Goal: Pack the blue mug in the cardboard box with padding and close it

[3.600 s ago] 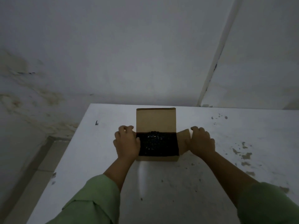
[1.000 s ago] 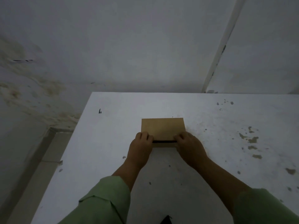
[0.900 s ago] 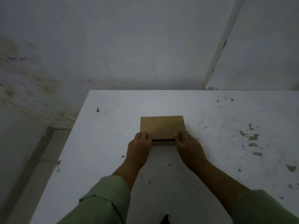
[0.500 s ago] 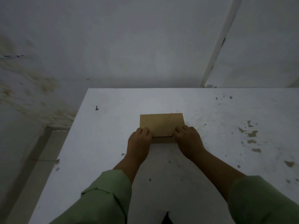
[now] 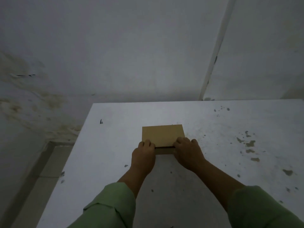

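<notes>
A white table (image 5: pixel 115 162), chipped and stained, stands against a blotchy grey wall (image 5: pixel 115 55). The cardboard box (image 5: pixel 162 134) sits mid-table, lid down except for a dark slit along its near edge. Left hand (image 5: pixel 143 157) and right hand (image 5: pixel 189 153) lie curled over the box's near corners, fingers pressing the lid. The mug is hidden.

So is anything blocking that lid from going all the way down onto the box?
Nothing visible does. The lid lies nearly flat on the cardboard box, with only a thin dark gap along the near edge. The left hand and right hand sit at its near corners; the inside is hidden.
</notes>
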